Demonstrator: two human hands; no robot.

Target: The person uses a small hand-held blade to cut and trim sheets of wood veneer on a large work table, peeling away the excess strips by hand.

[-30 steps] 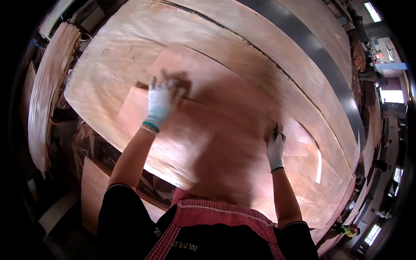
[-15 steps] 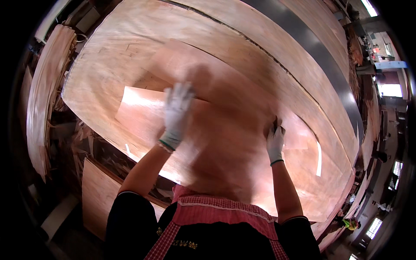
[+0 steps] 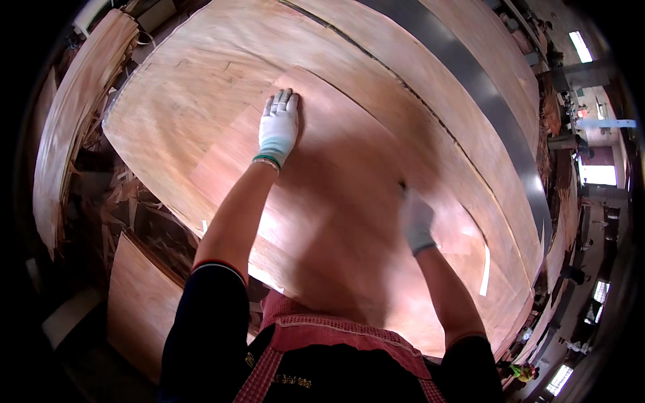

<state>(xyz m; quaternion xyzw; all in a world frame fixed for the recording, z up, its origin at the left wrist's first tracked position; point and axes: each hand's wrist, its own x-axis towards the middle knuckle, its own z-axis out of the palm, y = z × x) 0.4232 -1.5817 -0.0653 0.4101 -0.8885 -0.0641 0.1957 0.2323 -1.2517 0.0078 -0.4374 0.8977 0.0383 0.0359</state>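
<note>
A reddish rectangular piece of wood veneer [image 3: 336,127] lies flat on a larger pale veneer sheet [image 3: 181,80]. My left hand [image 3: 279,127], in a white glove with a green cuff, presses flat on the piece near its far left part, fingers stretched out. Over the right part of the veneer is my right hand [image 3: 418,218], also gloved and smeared by motion. Its fingers look closed, with a small dark tip [image 3: 403,184] showing ahead of them; what this belongs to is too blurred to tell.
A narrow white strip [image 3: 485,269] lies right of my right hand. A long dark gap [image 3: 403,80] and a grey band [image 3: 470,67] cross the far side. Stacked veneer [image 3: 77,134] and scraps [image 3: 121,195] sit at left, with a board [image 3: 138,295] nearer me.
My left hand has moved away from me and now rests flat on the veneer. The near left corner, raised before, lies flat. My right hand has shifted slightly left.
</note>
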